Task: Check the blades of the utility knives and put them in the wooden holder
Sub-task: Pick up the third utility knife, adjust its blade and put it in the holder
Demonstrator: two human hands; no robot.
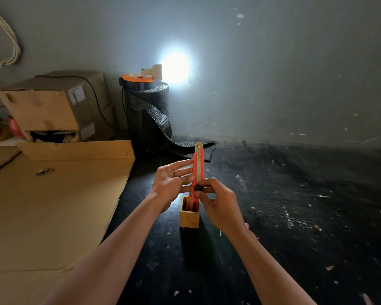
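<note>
A red utility knife (198,166) stands upright in front of me, its metal blade pushed out a little past the top end. My left hand (173,183) holds its left side with the fingers laid along the body. My right hand (216,203) pinches the black slider knob on the knife's lower part. Right below the knife stands the square wooden holder (189,219) on the dark floor, with red knife handles showing inside it. How many are in there I cannot tell.
A large flat cardboard sheet (53,205) covers the floor at the left, with a small metal object (45,171) on it. Cardboard boxes (53,106) stand behind it. A roll of black bubble wrap (147,115) with a lamp (154,72) on top stands against the wall.
</note>
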